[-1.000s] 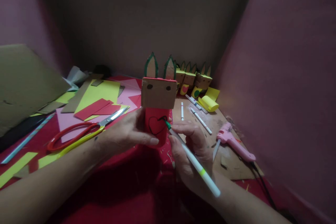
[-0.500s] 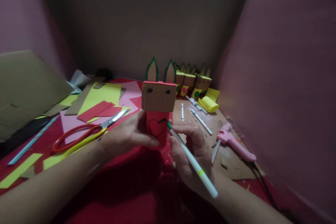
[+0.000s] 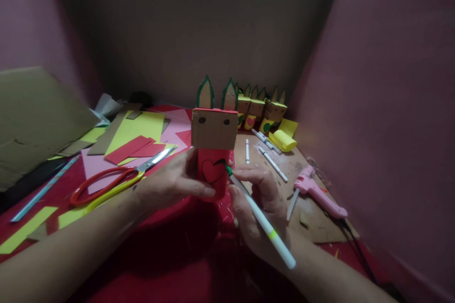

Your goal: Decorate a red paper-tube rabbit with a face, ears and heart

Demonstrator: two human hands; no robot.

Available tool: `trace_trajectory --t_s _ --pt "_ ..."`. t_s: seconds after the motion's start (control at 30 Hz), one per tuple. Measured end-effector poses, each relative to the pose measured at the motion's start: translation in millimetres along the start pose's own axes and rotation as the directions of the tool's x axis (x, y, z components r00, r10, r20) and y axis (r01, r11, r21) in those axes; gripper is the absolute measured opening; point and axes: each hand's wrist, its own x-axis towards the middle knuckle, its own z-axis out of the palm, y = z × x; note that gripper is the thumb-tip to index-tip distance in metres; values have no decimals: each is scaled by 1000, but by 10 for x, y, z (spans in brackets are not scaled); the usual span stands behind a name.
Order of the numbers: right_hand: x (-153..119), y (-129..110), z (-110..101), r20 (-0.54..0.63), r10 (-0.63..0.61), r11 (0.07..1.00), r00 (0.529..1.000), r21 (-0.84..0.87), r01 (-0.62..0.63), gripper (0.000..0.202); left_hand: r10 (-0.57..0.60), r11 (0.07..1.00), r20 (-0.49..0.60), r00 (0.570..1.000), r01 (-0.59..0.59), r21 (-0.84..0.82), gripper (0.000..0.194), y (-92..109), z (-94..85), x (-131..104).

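A paper animal figure stands upright in front of me, with a cardboard box head, two dark eyes, and pointed ears edged in green. Its red tube body bears a dark heart outline. My left hand is wrapped round the body from the left, thumb across its lower front. In my right hand is a white felt-tip marker with a green tip end, pinched between thumb and fingers. The marker's tip meets the upper right of the heart, where the green line looks thicker.
Red-and-yellow scissors lie left among coloured paper and a striped straw. Similar yellow figures stand behind at right. Loose markers, rolled yellow paper and a pink glue gun rest on a cardboard sheet.
The figure's head and ears have shifted very slightly up and left. Both hands keep their grips, and the marker tip stays at the heart's upper right.
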Motion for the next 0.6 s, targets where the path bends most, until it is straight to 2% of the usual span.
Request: trace_trajectory --t_s 0.33,0.6 --pt "19 12 7 30 -40 999 999 13 40 31 4 1000 -6 1000 -4 5 47 -3 6 -11" --pt "-7 -2 25 -21 11 1000 1000 3 -11 30 -6 1000 -1 1000 6 8 46 3 -1 -2"
